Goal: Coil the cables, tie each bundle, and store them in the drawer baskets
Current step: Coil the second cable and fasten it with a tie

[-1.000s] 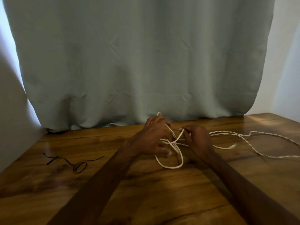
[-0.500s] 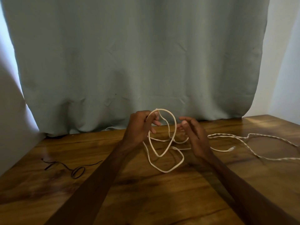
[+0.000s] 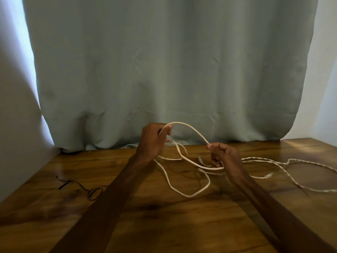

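White cable [image 3: 189, 127] arched between left grip [image 3: 153, 141] and right grip [image 3: 226, 156], slack beneath

A single wide-angle view comes from a camera worn on the person's head, facing forward and down across a wooden table [image 3: 182, 225]. It sits close: both forearms enter from the bottom edge, at about 7 and 5 o'clock. They reach the left hand [image 3: 155, 141] and right hand [image 3: 226, 156], which hold a white cable [image 3: 182, 123] just below frame centre. Toward 12 o'clock the table's far edge meets a grey-green curtain [image 3: 164, 70] filling the upper half. The curtain's sides bow inward, probably from the lens.
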Action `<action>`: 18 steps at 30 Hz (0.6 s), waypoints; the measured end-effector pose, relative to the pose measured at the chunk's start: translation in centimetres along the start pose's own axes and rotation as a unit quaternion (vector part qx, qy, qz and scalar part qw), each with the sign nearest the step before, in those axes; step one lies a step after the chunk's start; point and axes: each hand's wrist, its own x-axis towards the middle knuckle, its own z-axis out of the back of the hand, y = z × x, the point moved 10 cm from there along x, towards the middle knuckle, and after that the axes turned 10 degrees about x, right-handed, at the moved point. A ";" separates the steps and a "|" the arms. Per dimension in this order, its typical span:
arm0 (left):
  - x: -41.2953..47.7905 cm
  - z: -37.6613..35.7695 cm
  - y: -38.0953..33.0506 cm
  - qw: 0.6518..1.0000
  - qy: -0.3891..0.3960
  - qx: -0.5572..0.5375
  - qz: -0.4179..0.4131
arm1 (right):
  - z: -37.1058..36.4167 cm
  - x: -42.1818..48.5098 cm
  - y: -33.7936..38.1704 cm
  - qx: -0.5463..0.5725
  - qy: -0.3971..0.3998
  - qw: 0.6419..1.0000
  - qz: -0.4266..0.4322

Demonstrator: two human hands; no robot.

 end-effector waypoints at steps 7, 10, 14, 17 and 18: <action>-1.0 -2.4 -1.5 0.940 0.287 -0.184 0.035 | 0.7 0.9 0.8 -0.208 0.009 0.977 0.051; -2.2 -3.0 -2.2 0.912 0.342 -0.221 0.046 | 0.7 1.7 1.6 -0.392 0.024 0.913 0.109; -1.9 -4.2 -1.6 0.918 0.330 -0.213 0.052 | -2.5 1.8 3.4 -0.402 0.045 0.906 0.121; -2.2 -5.0 -1.4 0.904 0.337 -0.253 0.070 | -7.2 1.8 3.7 -0.304 0.115 0.939 0.108; -2.3 -5.0 -1.5 0.895 0.338 -0.280 0.078 | -8.3 2.0 3.6 -0.277 0.133 0.946 0.103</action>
